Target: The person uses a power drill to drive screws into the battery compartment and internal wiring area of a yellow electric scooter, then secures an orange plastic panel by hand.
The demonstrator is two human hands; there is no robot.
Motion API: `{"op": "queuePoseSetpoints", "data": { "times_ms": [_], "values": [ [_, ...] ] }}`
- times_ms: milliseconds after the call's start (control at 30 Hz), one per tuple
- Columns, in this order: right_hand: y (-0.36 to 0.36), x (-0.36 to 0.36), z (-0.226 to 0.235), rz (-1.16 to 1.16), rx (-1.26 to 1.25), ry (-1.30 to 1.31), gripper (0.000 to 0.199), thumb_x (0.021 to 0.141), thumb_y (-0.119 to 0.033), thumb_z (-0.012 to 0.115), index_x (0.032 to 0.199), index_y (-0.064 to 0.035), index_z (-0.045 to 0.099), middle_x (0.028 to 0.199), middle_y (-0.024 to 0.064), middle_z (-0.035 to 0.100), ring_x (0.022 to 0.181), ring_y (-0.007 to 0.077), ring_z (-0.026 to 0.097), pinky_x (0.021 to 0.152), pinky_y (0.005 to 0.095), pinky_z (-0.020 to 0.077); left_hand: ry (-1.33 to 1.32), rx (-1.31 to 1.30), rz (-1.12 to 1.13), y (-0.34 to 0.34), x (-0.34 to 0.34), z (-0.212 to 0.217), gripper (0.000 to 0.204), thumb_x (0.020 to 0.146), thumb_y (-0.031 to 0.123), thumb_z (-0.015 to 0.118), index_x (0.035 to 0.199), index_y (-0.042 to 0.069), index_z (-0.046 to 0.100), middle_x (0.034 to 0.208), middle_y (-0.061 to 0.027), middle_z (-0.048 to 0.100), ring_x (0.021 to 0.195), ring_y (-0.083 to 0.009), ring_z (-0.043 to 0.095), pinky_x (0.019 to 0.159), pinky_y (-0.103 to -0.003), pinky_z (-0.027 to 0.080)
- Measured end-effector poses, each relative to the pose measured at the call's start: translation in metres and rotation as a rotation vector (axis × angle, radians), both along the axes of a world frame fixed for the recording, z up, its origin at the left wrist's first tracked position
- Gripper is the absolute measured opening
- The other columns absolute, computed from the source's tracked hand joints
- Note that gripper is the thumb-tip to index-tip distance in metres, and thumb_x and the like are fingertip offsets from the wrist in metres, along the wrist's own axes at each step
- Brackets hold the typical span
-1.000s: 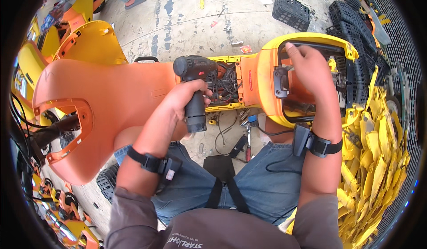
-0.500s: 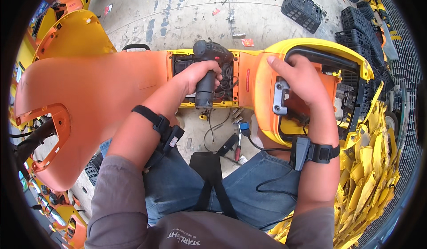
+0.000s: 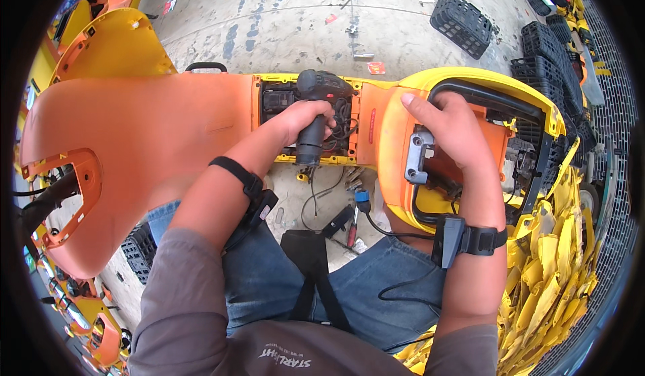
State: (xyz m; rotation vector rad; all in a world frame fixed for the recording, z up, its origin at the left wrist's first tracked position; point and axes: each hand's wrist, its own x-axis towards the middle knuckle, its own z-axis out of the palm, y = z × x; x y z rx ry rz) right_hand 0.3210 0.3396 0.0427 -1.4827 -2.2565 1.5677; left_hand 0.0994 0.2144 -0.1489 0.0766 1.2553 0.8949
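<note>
Where the black power drill (image 3: 314, 111) points down into the open compartment (image 3: 306, 121) of the orange and yellow plastic body (image 3: 168, 131), its tip is hidden behind the tool's own head and the left hand (image 3: 304, 122), so what it meets among the dark wiring there cannot be made out. The fisheye rim cuts off the orange shell at the left edge, and the stacked yellow parts (image 3: 551, 268) at the right run out of view. Under the right hand (image 3: 450, 137) the inner parts of the yellow housing (image 3: 484, 84) are mostly covered; only a grey metal bracket (image 3: 416, 158) shows just beside the palm.

The left forearm comes up from the lower edge and bends inward, a black wrist strap (image 3: 245, 181) around it; the left fingers (image 3: 322, 111) are wrapped fully closed around the drill's grip, holding it nearly upright over the compartment at the middle of the body. The right forearm rises on the other side, wearing a black band with a small device (image 3: 463, 238), and the right fingers (image 3: 420, 104) lie spread and loosely curved, resting flat on the orange inner panel of the housing, pressing on it without clasping anything. The whole body lies across the person's jeans-clad lap, above a concrete floor (image 3: 302, 20) where black crates (image 3: 463, 23) stand well apart from the hands.
</note>
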Motion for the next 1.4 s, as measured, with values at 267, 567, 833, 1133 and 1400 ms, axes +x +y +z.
{"op": "queuePoseSetpoints", "data": {
  "times_ms": [267,567,833,1133,1400],
  "values": [
    [0.001,0.002,0.001,0.012,0.02,-0.018,0.051,0.089,-0.043,0.071,0.092,0.0081,0.069,0.078,0.0047,0.065,0.071,0.0108,0.057,0.065,0.0305,0.049,0.022,-0.006,-0.03,-0.003,0.004,-0.003,0.026,0.083,0.014,0.063,0.106,0.003,0.06,0.085,-0.0096,0.067,0.066,-0.0193,0.064,0.066,-0.036,0.057],
    [0.004,0.005,-0.001,0.036,-0.018,0.054,0.054,0.089,-0.043,0.072,0.102,0.0093,0.07,0.089,0.0079,0.07,0.08,0.0128,0.062,0.073,0.0309,0.0519,0.156,0.032,-0.108,-0.011,0.007,-0.005,0.032,0.078,0.011,0.068,0.107,0.001,0.06,0.081,-0.0105,0.068,0.062,-0.0188,0.065,0.062,-0.033,0.057],
    [0.003,0.002,0.007,0.028,-0.058,-0.038,0.054,0.09,-0.041,0.072,0.107,0.0099,0.069,0.094,0.0096,0.071,0.085,0.0132,0.063,0.079,0.0309,0.0519,0.551,0.178,-0.382,-0.024,0.002,-0.031,0.028,0.075,0.013,0.07,0.1,0.0,0.068,0.081,-0.0084,0.069,0.066,-0.017,0.067,0.063,-0.033,0.054],
    [0.002,0.001,0.009,0.019,-0.067,-0.001,0.051,0.09,-0.04,0.072,0.107,0.0085,0.069,0.092,0.0082,0.07,0.083,0.0131,0.062,0.076,0.0308,0.0515,0.962,0.272,-0.599,-0.025,0.01,-0.018,0.046,0.069,0.025,0.076,0.112,0.008,0.071,0.101,-0.0191,0.073,0.096,-0.0362,0.068,0.084,-0.042,0.053],
    [0.004,0.002,0.005,0.036,0.001,0.09,0.052,0.088,-0.042,0.072,0.102,0.0081,0.069,0.084,0.0056,0.067,0.072,0.0112,0.058,0.064,0.0285,0.048,1.061,0.18,-0.753,0.014,0.01,0.023,0.035,0.07,0.015,0.063,0.102,0.003,0.073,0.092,-0.0201,0.073,0.085,-0.0337,0.071,0.078,-0.041,0.055]
  ]
}}
